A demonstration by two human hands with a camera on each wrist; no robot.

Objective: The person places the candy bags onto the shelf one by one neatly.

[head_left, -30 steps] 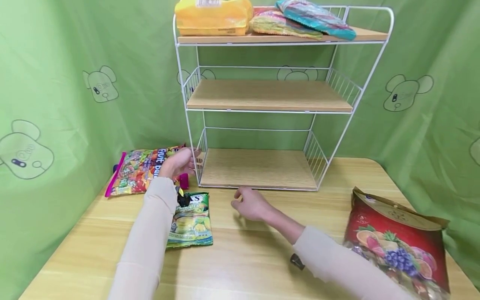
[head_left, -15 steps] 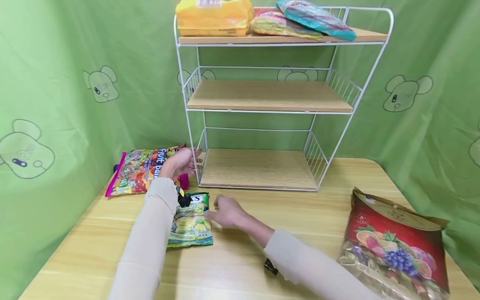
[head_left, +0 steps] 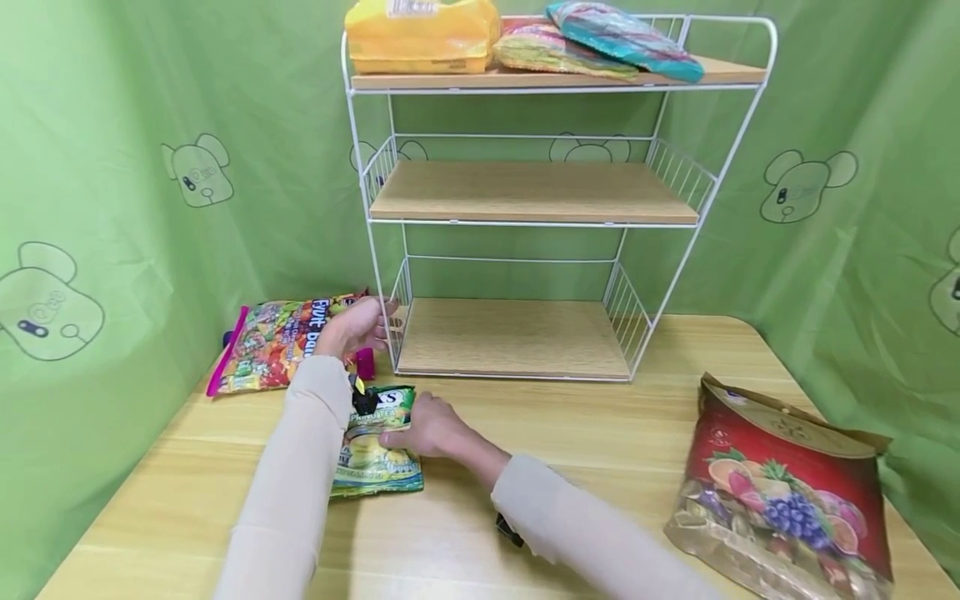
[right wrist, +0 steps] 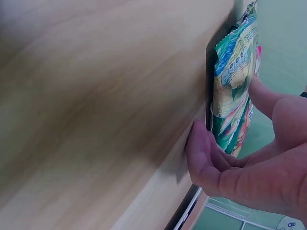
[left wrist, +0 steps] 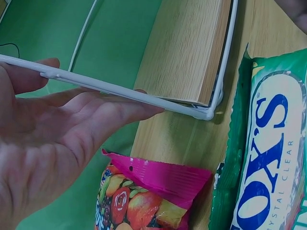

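Note:
My left hand (head_left: 362, 323) is at the front left post of the white wire rack (head_left: 372, 275). In the left wrist view its fingers (left wrist: 120, 108) lie extended against the white rod, with the thumb beyond it. Under the left wrist lies a green Fox's candy bag (head_left: 378, 475), flat on the table and partly covered by the sleeve. My right hand (head_left: 427, 429) holds this bag by its right edge. From the right wrist view, the thumb (right wrist: 264, 98) presses its upper face while the curled fingers (right wrist: 201, 153) reach round the edge near the tabletop.
A fruit candy bag (head_left: 273, 342) with pink ends lies left of the rack. At the right is a large red and brown bag (head_left: 787, 450). A yellow package (head_left: 420, 37), a multicoloured bag (head_left: 555, 54) and a teal bag (head_left: 626, 42) occupy the top shelf.
My right hand has moved left across the table, from in front of the rack onto the green candy bag's right edge. The left hand stays at the rack's post.

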